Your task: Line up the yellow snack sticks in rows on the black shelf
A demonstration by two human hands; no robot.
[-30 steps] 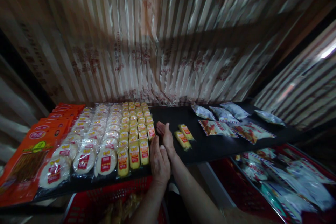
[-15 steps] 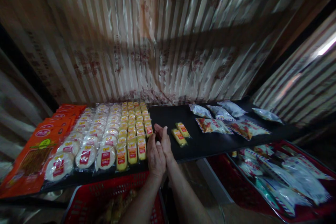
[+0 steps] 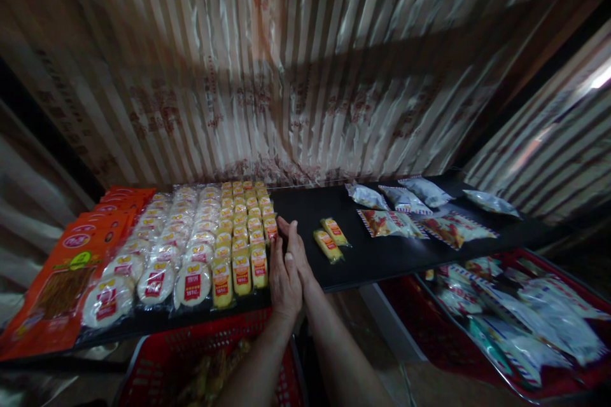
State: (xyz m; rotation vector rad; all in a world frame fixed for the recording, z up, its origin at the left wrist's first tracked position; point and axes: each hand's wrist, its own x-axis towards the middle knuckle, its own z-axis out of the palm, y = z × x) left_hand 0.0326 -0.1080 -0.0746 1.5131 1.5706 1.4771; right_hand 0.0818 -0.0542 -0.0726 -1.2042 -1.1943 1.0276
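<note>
The yellow cakes [image 3: 242,273], wrapped and set close in three rows running front to back, lie on a black shelf [image 3: 300,206]. Along their right edge, near the front, both hands are held side by side. The left hand [image 3: 285,286] is nearer to the yellow cakes, its flat side right against the outer row or just beside it; actual contact cannot be told. Its fingers are straight and pressed together, pointing forward. The right hand [image 3: 298,254] lies against the left hand, on the side away from the yellow cakes, its fingers also straight and close together, their tips reaching a little farther back along the row. Neither hand pinches anything.

To the left of the yellow cakes stand three rows of round white cakes [image 3: 192,285], and beyond those, overlapping orange packets [image 3: 71,261]. To their right, past the hands, two loose cakes [image 3: 328,247] lie slantwise; farther right are six puffy bags [image 3: 389,224]. Below the yellow cakes sits a red basket [image 3: 157,356] with dim contents. Lower and far to their right, another basket [image 3: 563,388] holds more bags. Behind them rises a striped sheet [image 3: 286,76].
</note>
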